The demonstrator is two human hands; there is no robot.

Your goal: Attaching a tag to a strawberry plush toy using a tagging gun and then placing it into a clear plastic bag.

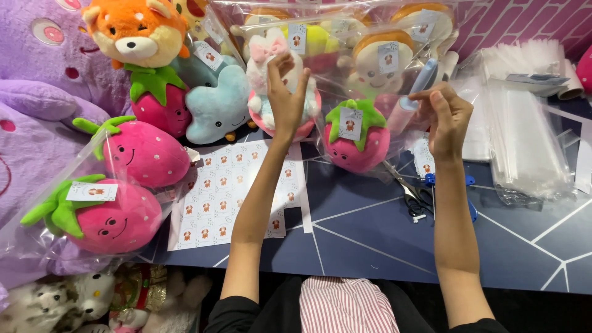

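1. A dark blue table (382, 240) with thin white lines fills the lower right; its near edge runs in front of the person's striped lap.
2. A large purple plush (37, 105) takes up the table's left edge, reaching the far left corner.
3. A clear plastic bag (370, 92), held up over the middle of the table, holds a pink strawberry plush (357, 139) with green leaves. A small white rectangular label (350, 123) with an orange figure sits on the leaves.
4. More bagged plush toys (370, 43), each with a similar small white label, line the far edge behind it.
5. A stack of empty clear bags (530, 142) lies towards the right edge.
6. At the near left corner, another bagged strawberry plush (105, 216) carries a white label (92, 191) on its leaves. A third strawberry (145, 151) lies just behind it.
7. A white sticker sheet (222, 197), printed with rows of small orange figures, lies flat left of centre, partly under the left forearm.
8. An orange fox plush (135, 31) sits at the far left, above a pale blue plush (216, 102).
9. The left hand (285, 92) is raised, fingers loosely curled, fingertips touching the held bag's upper left part.
10. The right hand (447, 117) pinches the bag's right edge between thumb and fingers.
11. Blue-handled scissors (425, 191) lie on the table just below the right hand.
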